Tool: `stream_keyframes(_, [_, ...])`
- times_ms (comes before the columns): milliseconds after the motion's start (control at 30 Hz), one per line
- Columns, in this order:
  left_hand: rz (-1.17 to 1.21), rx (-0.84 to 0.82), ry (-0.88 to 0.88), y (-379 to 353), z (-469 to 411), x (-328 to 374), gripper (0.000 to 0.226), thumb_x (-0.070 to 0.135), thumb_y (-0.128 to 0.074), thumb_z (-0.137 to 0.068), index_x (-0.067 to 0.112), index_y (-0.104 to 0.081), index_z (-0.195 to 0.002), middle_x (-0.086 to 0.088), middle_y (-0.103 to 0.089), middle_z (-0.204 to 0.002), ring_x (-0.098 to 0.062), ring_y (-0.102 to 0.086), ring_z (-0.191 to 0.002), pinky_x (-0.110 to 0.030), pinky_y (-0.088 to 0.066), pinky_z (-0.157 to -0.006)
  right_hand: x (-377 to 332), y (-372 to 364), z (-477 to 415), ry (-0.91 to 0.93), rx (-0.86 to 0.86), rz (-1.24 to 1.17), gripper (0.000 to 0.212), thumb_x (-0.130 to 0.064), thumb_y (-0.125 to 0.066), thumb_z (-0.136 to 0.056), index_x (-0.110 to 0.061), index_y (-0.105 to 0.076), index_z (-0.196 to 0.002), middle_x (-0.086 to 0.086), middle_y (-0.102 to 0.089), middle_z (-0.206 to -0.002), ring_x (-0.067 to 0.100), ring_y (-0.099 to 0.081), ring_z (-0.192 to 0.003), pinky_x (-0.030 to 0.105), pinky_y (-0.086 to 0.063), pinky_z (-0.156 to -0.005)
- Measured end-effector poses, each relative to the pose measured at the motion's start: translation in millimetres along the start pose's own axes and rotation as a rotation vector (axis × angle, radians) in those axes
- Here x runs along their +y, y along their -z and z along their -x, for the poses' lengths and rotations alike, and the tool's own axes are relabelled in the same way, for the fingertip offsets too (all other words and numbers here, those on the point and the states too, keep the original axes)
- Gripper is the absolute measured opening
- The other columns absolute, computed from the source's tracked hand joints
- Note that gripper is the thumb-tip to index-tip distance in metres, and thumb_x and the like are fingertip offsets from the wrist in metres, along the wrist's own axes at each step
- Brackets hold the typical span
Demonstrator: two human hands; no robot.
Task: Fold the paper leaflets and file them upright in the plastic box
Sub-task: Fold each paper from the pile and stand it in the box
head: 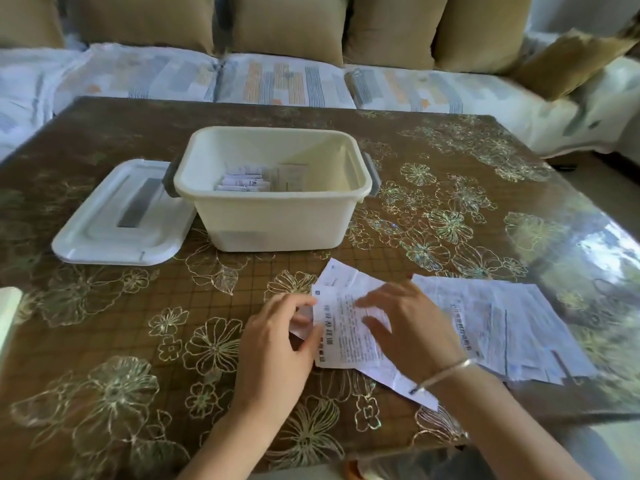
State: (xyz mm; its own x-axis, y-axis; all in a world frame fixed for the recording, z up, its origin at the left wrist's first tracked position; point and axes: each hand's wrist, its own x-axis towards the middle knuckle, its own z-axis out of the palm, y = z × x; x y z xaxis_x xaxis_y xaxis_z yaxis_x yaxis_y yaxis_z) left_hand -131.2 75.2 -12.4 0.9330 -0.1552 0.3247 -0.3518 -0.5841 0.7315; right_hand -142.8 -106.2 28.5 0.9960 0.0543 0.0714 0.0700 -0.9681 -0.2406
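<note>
A white printed leaflet [343, 327] lies partly folded on the brown flowered table, near the front. My left hand [277, 344] pinches its left edge between thumb and fingers. My right hand [408, 327], with a bracelet on the wrist, rests flat on the leaflet with fingers spread. A cream plastic box [277, 216] stands open behind, and several folded leaflets [242, 181] stand upright inside it. To the right a pile of unfolded leaflets [512, 327] lies on the table.
The box's white lid [121, 216] lies flat to the left of the box. A pale object [7, 313] shows at the left edge. A sofa with tan cushions [287, 26] runs behind the table. The table's front edge is near my arms.
</note>
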Motion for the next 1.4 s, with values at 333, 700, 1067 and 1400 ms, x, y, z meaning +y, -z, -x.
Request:
stream_keyframes(333, [0.157,-0.044,0.124,-1.9,-11.9,6.4,0.043,0.007,-0.077,-0.079,0.021,-0.06,-0.116,0.013,-0.062,-0.113,0.004,-0.065,-0.078,-0.008,-0.05,-0.063,8.8,7.8,-43.4,0.051,-0.288,0.084,0.073,-0.052,-0.073,-0.073,-0.031,-0.042,-0.135,-0.007,-0.05,-0.118,0.012,-0.053,-0.103,0.029,-0.049,-0.09])
stream_keyframes(700, [0.246,-0.145,0.122,15.9,-10.4,3.0,0.041,0.021,-0.074,-0.082,0.022,-0.058,-0.12,0.015,-0.063,-0.114,0.002,-0.064,-0.086,-0.011,-0.05,-0.065,6.1,26.8,-63.2,0.059,-0.299,0.155,0.031,-0.05,-0.072,-0.074,-0.026,-0.062,-0.091,-0.005,-0.061,-0.097,0.012,-0.057,-0.084,0.032,-0.054,-0.078])
stream_keyframes(1067, [0.392,0.041,0.142,84.5,-34.2,2.7,0.04,0.036,-0.071,-0.073,0.029,-0.064,-0.112,0.019,-0.07,-0.099,-0.009,-0.064,-0.061,-0.019,-0.053,-0.058,-30.0,57.0,-40.1,0.129,0.193,-0.699,0.019,-0.018,-0.071,-0.079,-0.004,-0.067,-0.09,-0.004,-0.072,-0.083,0.007,-0.07,-0.069,0.028,-0.059,-0.063])
stream_keyframes(1400, [-0.052,-0.061,-0.11,82.6,19.9,-44.9,0.035,-0.004,-0.081,-0.067,0.025,-0.078,-0.089,0.019,-0.071,-0.096,0.008,-0.063,-0.096,-0.005,-0.044,-0.086,-22.1,-29.7,14.2,0.187,0.165,-0.484,0.028,-0.001,-0.078,-0.072,-0.024,-0.072,-0.088,-0.02,-0.07,-0.104,-0.009,-0.06,-0.104,0.025,-0.052,-0.089])
